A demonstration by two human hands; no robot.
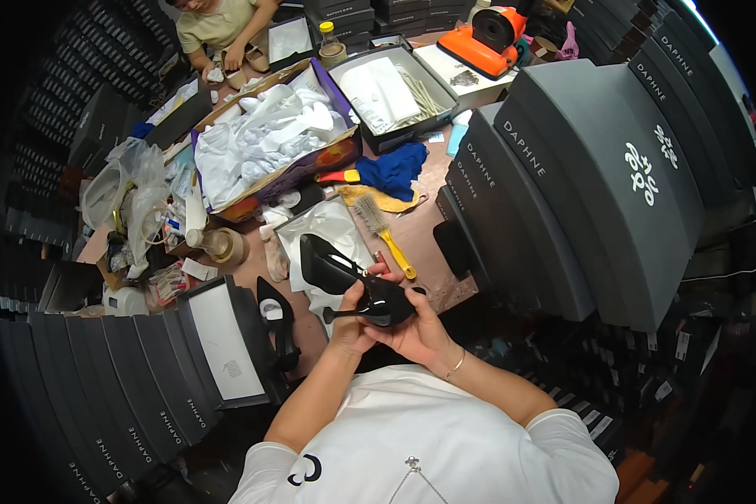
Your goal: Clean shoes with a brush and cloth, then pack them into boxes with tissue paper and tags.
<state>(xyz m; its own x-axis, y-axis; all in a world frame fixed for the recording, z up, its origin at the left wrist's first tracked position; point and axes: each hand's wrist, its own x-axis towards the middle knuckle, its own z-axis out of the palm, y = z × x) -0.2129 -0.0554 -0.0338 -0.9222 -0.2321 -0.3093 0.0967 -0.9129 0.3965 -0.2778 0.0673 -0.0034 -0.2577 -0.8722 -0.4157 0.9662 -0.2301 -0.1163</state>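
Note:
A black high-heeled shoe is held between both my hands in front of my chest, its pointed toe tipped up and to the left. My left hand grips it near the thin heel. My right hand closes around its back end from the other side. Another black heeled shoe lies on the table to the left, with white stuffing at its opening. White tissue paper spreads just beyond the held shoe. Close by lies a brush with a yellow handle.
Grey shoe boxes rise in tall stacks at right and lower left. A purple-edged carton holds crumpled white paper. Behind stand an orange machine and a box with white cloths. Across the table, another person handles shoes.

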